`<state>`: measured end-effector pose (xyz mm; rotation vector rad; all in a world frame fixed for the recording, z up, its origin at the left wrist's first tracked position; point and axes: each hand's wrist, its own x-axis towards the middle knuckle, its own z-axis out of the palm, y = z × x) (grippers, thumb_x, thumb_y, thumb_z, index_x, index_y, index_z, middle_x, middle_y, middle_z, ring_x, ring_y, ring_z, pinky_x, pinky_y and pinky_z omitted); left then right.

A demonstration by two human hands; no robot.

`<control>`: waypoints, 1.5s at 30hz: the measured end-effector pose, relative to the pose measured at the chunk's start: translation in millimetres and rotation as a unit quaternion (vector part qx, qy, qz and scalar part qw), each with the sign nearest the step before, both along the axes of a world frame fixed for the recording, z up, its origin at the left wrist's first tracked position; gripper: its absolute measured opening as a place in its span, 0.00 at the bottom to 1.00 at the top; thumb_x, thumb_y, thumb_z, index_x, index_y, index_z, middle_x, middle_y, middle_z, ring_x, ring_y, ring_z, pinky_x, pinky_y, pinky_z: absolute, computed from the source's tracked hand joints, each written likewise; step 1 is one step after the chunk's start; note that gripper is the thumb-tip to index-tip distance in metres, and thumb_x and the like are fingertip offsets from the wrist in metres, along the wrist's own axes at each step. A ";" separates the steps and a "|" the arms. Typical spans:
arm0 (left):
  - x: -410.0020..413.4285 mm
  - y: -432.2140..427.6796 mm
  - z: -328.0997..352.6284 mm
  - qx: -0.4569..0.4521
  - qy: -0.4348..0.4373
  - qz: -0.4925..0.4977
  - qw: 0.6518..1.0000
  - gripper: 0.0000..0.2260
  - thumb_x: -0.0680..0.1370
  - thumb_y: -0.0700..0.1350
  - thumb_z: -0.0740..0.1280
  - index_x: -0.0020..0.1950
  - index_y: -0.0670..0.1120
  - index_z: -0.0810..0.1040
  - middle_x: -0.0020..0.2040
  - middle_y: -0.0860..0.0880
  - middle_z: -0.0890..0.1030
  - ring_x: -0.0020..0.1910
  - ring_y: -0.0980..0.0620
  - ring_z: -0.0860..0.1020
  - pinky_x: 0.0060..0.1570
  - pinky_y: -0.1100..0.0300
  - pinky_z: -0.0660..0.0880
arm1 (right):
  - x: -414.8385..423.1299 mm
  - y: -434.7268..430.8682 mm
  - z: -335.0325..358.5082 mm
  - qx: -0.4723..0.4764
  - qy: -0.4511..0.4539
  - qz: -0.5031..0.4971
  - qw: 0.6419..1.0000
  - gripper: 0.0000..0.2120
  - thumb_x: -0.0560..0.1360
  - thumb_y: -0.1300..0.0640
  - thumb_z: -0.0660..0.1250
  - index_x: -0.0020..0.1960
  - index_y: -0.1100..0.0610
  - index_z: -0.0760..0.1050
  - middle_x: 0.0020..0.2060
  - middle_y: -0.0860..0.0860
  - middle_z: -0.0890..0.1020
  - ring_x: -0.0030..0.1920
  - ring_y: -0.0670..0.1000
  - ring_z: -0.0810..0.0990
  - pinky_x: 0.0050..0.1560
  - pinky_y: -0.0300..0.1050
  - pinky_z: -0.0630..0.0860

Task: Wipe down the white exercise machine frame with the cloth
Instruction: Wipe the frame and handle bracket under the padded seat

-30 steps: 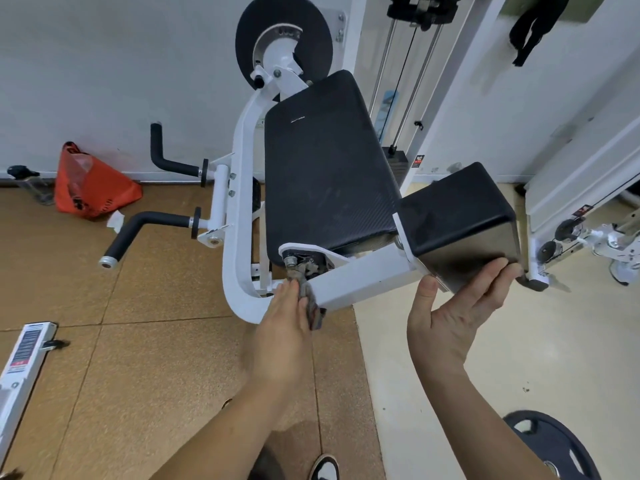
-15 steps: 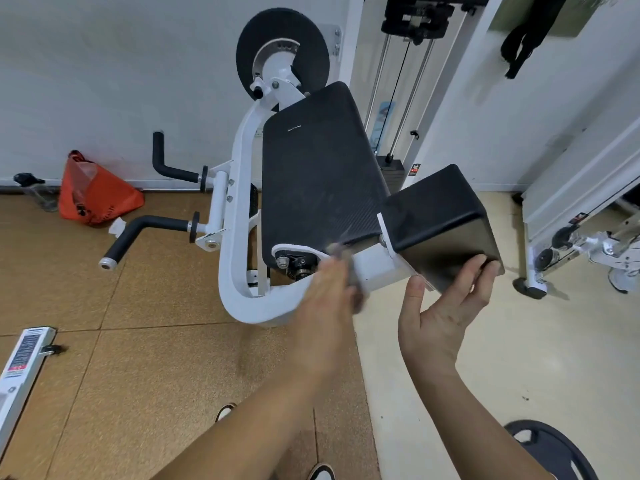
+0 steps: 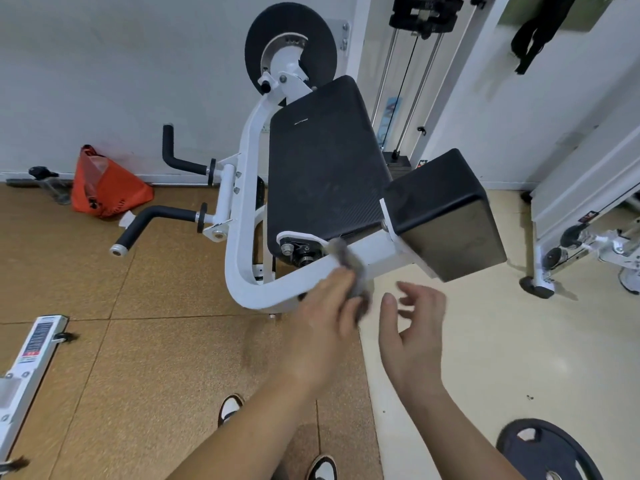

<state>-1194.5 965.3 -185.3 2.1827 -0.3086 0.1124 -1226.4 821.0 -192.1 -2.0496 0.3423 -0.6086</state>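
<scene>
My left fingers grip the grey cloth, which is blurred and pressed against the lower bar of the white frame, just below the big black pad. My right fingers are spread and loosely bent, holding nothing, and the right hand hangs in the air just beside the left hand, beneath the small black pad. Further out, a dark weight plate lies on the pale floor at lower right, and an orange bag sits by the wall.
</scene>
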 end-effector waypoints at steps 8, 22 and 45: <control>-7.7 -13.6 7.9 -0.088 0.019 0.021 0.996 0.15 0.82 0.48 0.67 0.69 0.57 0.80 0.55 0.59 0.73 0.56 0.58 0.76 0.57 0.56 0.77 | -0.4 18.9 36.9 0.370 0.183 0.123 0.902 0.15 0.87 0.49 0.57 0.59 0.50 0.83 0.51 0.52 0.87 0.52 0.52 0.86 0.46 0.49 0.83; 54.6 54.6 3.5 -0.060 0.048 -0.133 0.988 0.20 0.83 0.37 0.63 0.73 0.51 0.75 0.63 0.66 0.74 0.61 0.61 0.77 0.59 0.61 0.76 | 55.8 67.6 28.1 0.346 -0.010 -0.270 0.898 0.07 0.80 0.47 0.66 0.55 0.48 0.76 0.48 0.44 0.82 0.50 0.46 0.81 0.60 0.53 0.80; 148.0 110.9 -29.3 0.303 -0.144 -0.271 0.902 0.31 0.83 0.47 0.64 0.82 0.38 0.58 0.83 0.43 0.56 0.83 0.46 0.51 0.77 0.50 0.64 | 76.7 142.6 -15.0 0.254 0.029 -0.338 0.906 0.07 0.81 0.42 0.63 0.53 0.42 0.67 0.56 0.56 0.76 0.53 0.54 0.77 0.59 0.57 0.78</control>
